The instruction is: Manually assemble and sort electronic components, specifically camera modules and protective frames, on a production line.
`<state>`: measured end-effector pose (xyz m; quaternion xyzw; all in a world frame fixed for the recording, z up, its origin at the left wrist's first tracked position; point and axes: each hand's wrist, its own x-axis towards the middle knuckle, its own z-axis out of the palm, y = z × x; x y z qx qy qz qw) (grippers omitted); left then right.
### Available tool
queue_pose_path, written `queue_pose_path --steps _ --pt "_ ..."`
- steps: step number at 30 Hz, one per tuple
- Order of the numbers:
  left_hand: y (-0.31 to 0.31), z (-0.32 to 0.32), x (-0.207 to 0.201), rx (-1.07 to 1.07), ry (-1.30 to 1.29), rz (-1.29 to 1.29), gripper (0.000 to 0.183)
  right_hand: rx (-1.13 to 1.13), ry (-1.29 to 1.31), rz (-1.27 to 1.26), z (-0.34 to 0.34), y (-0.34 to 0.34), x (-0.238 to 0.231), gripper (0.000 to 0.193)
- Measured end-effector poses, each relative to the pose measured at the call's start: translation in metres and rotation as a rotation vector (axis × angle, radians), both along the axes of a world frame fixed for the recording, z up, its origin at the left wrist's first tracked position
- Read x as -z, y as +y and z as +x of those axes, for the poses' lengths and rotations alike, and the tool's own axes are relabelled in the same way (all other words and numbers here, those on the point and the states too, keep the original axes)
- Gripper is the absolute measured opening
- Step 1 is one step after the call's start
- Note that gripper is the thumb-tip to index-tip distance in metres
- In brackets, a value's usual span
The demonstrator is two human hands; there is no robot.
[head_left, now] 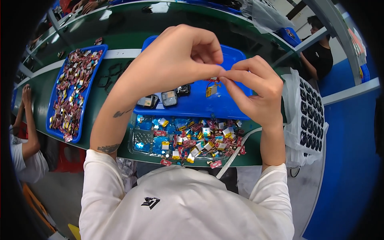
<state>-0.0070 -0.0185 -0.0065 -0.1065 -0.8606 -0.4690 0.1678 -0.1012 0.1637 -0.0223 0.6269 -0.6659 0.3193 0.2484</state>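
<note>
Above a blue tray [188, 107], my left hand [180, 60] and my right hand [258, 88] meet at the fingertips, both closed in a pinch. Just below the pinch hangs a small red circuit board with a silver-and-yellow battery [211, 90], apparently held by my right fingertips. What my left thumb and finger pinch is too small to make out. In the tray, left of the battery, sit several small dark plastic housings [169, 98], partly covered by my left forearm.
Nearer me, a clear plastic tray [141, 142] holds a heap of red boards with batteries. Another blue tray [103, 52] full of them stands left. A white cable [240, 147] crosses the bench at right, near a stacked tray of black parts [310, 114]. Other people work around.
</note>
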Motion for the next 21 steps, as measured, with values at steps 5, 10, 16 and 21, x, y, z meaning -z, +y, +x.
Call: queue_pose_path --steps 5,10,16,21 --pt "0.008 -0.005 0.001 -0.058 -0.054 -0.033 0.022 0.015 -0.086 -0.066 -0.008 0.007 -0.001 0.009" --pt "0.011 -0.010 0.004 0.045 -0.048 0.018 0.018 -0.052 -0.251 -0.110 -0.015 0.012 -0.002 0.004" --pt "0.018 -0.014 0.008 0.041 0.213 -0.139 0.005 0.090 -0.591 -0.121 -0.014 0.016 0.000 0.007" --pt "0.021 -0.014 0.009 0.092 0.236 -0.039 0.018 -0.124 -1.135 -0.073 -0.020 0.018 -0.001 0.010"
